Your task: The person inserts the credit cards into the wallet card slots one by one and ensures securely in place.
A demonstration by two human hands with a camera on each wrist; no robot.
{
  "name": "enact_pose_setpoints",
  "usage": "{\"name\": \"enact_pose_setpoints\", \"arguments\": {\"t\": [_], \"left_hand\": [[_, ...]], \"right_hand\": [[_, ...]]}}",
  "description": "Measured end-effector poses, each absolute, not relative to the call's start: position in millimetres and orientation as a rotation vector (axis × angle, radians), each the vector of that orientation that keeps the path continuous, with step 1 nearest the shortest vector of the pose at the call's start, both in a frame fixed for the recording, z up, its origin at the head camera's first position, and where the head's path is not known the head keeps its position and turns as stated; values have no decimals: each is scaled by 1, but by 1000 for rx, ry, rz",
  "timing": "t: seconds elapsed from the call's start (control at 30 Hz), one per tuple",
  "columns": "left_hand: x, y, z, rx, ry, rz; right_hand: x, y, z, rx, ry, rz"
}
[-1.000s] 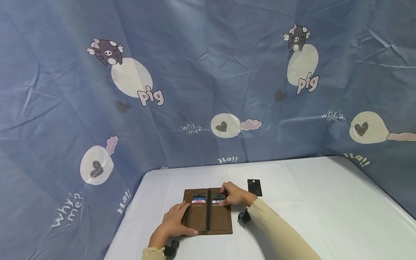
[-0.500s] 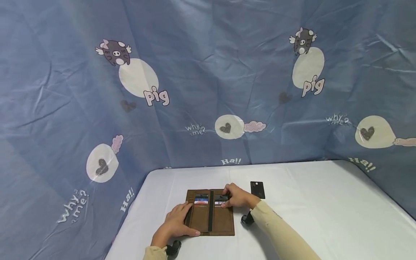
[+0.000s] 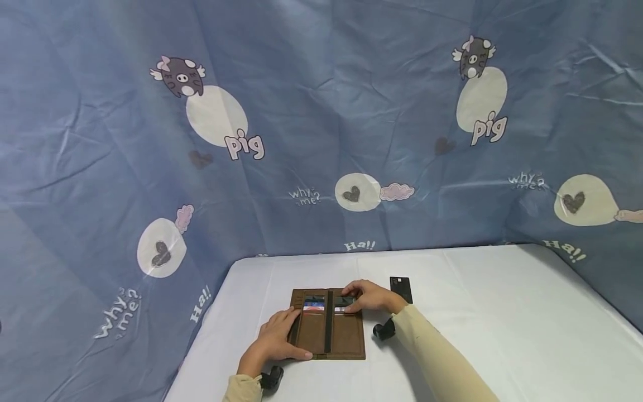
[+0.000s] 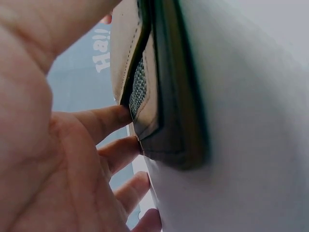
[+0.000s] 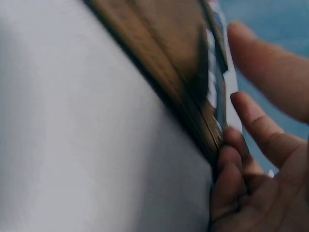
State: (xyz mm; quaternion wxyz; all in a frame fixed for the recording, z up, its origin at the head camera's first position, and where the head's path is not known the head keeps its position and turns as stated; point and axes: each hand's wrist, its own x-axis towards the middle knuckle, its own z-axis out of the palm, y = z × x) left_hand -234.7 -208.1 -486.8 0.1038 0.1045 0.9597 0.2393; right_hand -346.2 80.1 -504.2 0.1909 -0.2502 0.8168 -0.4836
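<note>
Here wallet (image 3: 329,324) open flat between hands, apparently touching both

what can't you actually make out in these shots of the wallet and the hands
- Head view: print on the cards in the brown wallet is too small to read.
- Head view: whether the right hand pinches a card; its fingers cover that slot.
- Head view: face of the black card on the table, too small.
- Left wrist view: the left hand fills the frame and hides the wallet's inside.
- Right wrist view: blurred.

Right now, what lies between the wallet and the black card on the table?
In the head view, the right hand lies between the wallet and black card, fingers on the wallet's card slots.
</note>
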Motion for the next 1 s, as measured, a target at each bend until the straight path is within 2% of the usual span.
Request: {"name": "enact_pose_setpoints", "arguments": {"t": [0.47,0.67,1.0], "left_hand": [[-247,-195,-484,389,2835,707],[-241,-200,-485,374,2815,687],[-233,-210,-489,325,2815,688]], "right_hand": [[-349,105,-476,-486,2309,-1532],[-353,129,-462,-445,2350,-1650],[-361,187,-466,-290,2401,-1707]]}}
